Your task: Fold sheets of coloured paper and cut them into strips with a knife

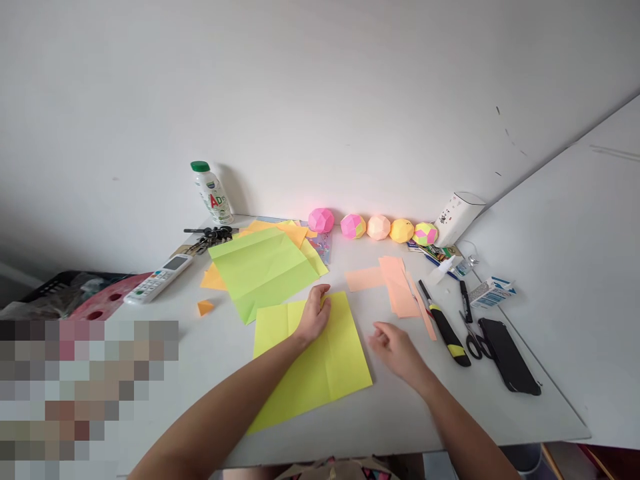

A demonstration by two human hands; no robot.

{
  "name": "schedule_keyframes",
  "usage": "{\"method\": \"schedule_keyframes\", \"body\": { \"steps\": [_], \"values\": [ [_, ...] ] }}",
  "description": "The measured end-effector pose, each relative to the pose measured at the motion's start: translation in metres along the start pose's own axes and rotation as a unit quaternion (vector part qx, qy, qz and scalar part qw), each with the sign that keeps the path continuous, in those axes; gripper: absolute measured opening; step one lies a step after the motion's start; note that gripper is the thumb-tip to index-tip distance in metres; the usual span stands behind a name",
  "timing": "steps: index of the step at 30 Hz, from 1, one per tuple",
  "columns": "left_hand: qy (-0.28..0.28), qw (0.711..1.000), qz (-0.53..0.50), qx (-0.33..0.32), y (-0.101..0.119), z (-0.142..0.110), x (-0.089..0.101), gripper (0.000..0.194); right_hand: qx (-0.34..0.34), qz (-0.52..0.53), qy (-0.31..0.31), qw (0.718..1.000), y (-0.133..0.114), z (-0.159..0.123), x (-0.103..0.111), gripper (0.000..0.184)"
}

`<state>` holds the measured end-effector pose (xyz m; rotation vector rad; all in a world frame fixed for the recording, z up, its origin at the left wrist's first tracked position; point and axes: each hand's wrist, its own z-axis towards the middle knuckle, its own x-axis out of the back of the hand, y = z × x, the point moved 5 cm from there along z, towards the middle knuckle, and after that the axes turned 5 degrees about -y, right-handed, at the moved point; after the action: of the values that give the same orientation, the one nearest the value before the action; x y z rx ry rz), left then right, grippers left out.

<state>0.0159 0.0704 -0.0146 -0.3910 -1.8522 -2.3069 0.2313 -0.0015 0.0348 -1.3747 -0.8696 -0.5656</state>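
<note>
A creased yellow sheet of paper [310, 373] lies at the front of the white table. My left hand [314, 315] rests on its upper part, fingers loosely bent and a little apart, holding nothing. Just off the sheet's right edge is my right hand [395, 347], slightly blurred, its fingers curled in with nothing visible between them. Behind the yellow sheet lies a creased light green sheet [265, 267] on top of orange paper [214, 279]. Peach paper strips [400, 287] lie beyond my right hand, beside a black-and-yellow utility knife [447, 333].
Several faceted paper balls [379, 227] line the wall. At left are a bottle [213, 193], keys [215, 237], a remote control [159, 279] and a small orange folded piece [205, 307]. Scissors [477, 343], a black phone [510, 357], a marker [465, 301] and a small box [493, 293] lie right.
</note>
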Motion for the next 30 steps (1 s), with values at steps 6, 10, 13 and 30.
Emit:
{"method": "schedule_keyframes", "body": {
  "steps": [6,10,13,30],
  "values": [
    [0.012,0.999,-0.038,0.005,0.002,-0.001,0.001,0.025,-0.008,0.1,-0.064,0.993,-0.025,0.028,-0.041,0.041],
    [0.012,0.999,-0.049,0.009,0.004,-0.001,0.001,0.027,-0.014,0.126,-0.069,0.99,-0.015,0.035,-0.032,0.027],
    [0.008,0.999,-0.048,0.013,0.004,0.0,0.001,0.026,-0.032,0.117,-0.033,0.992,0.005,0.042,-0.011,0.026],
    [-0.042,0.987,0.128,-0.082,0.007,0.0,-0.006,0.043,0.048,-0.059,0.069,0.995,0.004,0.036,0.006,0.017]
  ]
}}
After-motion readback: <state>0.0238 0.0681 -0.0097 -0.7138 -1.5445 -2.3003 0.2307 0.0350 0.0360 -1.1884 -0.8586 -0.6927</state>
